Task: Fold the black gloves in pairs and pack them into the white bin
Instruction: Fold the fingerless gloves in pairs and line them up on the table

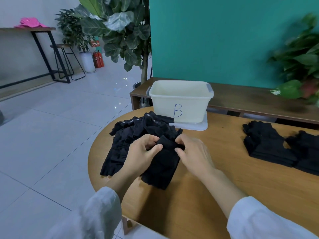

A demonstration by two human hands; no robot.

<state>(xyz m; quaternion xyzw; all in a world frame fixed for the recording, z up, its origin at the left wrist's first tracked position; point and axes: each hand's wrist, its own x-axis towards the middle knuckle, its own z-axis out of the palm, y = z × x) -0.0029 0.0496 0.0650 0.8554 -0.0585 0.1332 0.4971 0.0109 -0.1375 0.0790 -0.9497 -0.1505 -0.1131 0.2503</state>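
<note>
**Both hands pinching one black glove bundle at the worktop's near left**

Left hand (144,151) and right hand (193,152) closed on the far end of a folded black glove bundle (162,168), thumbs on top, remaining fingers curled under or behind the cloth and largely hidden. Bundle lying on the round wooden worktop (198,195), near end frayed-looking and pointing toward the camera; number of gloves within it not discernible. Pale sleeves at the bottom edge, cut off by the frame.

Just left of and behind the hands: loose heap of black gloves (131,135), overlapped so that single pieces cannot be counted; small white lettering on some cuffs, only "5.11" legible. Left edge of the heap reaching the worktop rim.

Far centre: white bin (179,102) marked with a blue "B", grey handles at the corners, standing on a flat white lid (198,125). Visible interior walls bare; bottom hidden by the near wall.

Right side, well apart from the hands: stacks of black gloves (269,144), flat on the worktop, the rightmost one cut off by the frame edge.

Background: teal wall panel (224,35), low wooden bench (250,99), leafy plant (119,28) at left, blurred plant (300,62) at right, red fire extinguishers (98,59) by the far wall.
</note>
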